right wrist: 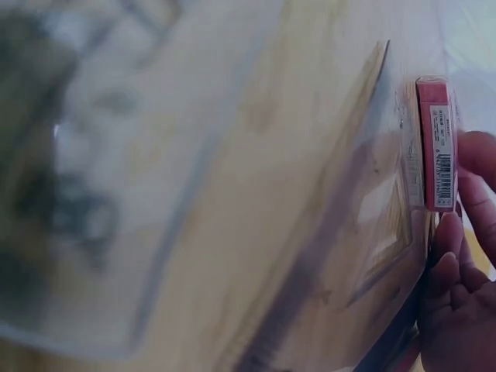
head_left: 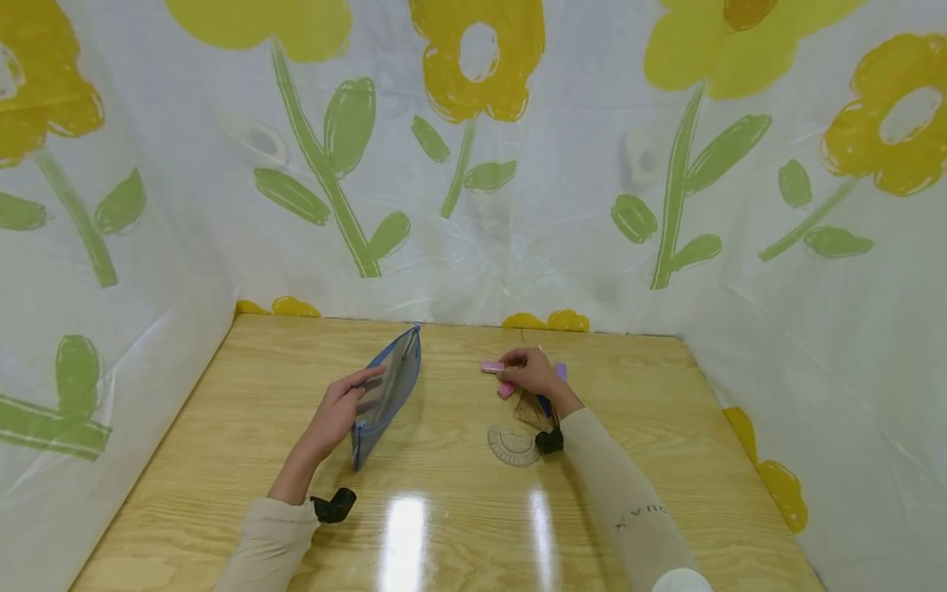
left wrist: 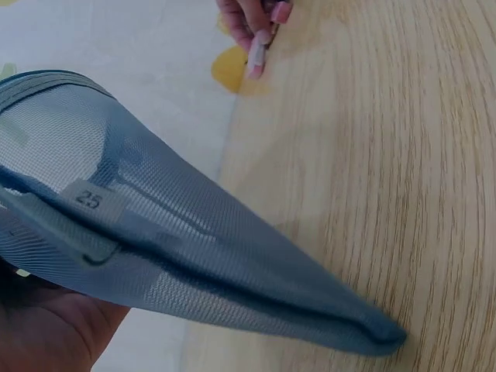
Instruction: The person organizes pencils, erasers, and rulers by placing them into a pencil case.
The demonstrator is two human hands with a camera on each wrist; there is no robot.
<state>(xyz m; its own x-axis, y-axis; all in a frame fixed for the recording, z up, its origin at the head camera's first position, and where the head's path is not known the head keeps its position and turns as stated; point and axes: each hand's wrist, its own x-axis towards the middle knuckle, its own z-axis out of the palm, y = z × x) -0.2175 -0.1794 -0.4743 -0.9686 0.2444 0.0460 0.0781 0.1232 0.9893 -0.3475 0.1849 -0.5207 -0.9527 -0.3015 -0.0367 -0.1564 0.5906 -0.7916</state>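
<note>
My left hand (head_left: 333, 419) grips a blue-grey mesh zip pouch (head_left: 399, 382) by its side, and the pouch's mouth gapes. In the left wrist view the pouch (left wrist: 194, 225) shows a small "25" tag, with part of the left hand (left wrist: 54, 329) under it. Toward the back of the table, my right hand (head_left: 528, 372) pinches a small pink block that looks like an eraser (head_left: 491, 367). Its barcode label faces the right wrist view, where the eraser (right wrist: 439, 147) sits at the fingertips. A second pink piece (head_left: 506, 390) lies just below that hand.
A clear protractor (head_left: 510, 448) lies near the right wrist. Under the right forearm are a clear set square (head_left: 528, 411), a dark blue item (head_left: 545, 404) and a purple item (head_left: 561, 372), partly hidden. A flower-printed sheet (head_left: 481, 271) walls the wooden table's back and sides.
</note>
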